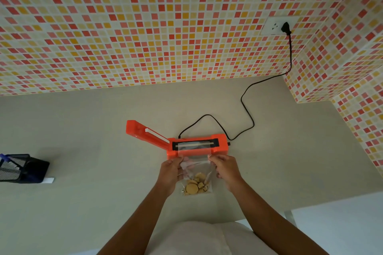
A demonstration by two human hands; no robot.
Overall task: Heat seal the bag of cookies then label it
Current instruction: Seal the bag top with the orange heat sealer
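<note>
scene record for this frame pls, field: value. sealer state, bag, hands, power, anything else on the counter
sealer: orange heat sealer on counter, lid arm raised open
bag: clear bag of cookies, open top edge laid over sealing strip
left hand: pinching bag's left upper edge
right hand: pinching bag's right upper edge
power: black cord plugged into wall socket
other: black mesh holder at far left
seal: not yet pressed

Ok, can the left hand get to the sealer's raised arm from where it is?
Probably yes. The raised arm stands open up-left of the left hand with nothing between, but that hand first has to let go of the bag.
</note>
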